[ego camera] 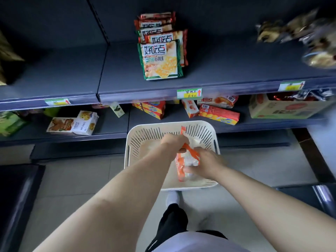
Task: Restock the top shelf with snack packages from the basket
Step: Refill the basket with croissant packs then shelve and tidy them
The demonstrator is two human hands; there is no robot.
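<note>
both our hands are down in the basket (133,140) on the floor. our left hand (172,141) and right hand (207,159) are each closed on an orange-edged pack (187,160). up on the top shelf (227,70), a row of packs (161,50) stands upright.

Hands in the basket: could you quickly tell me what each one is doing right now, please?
Left hand: closed on the top of an orange snack package in the basket.
Right hand: grip closed on the same package.
</note>
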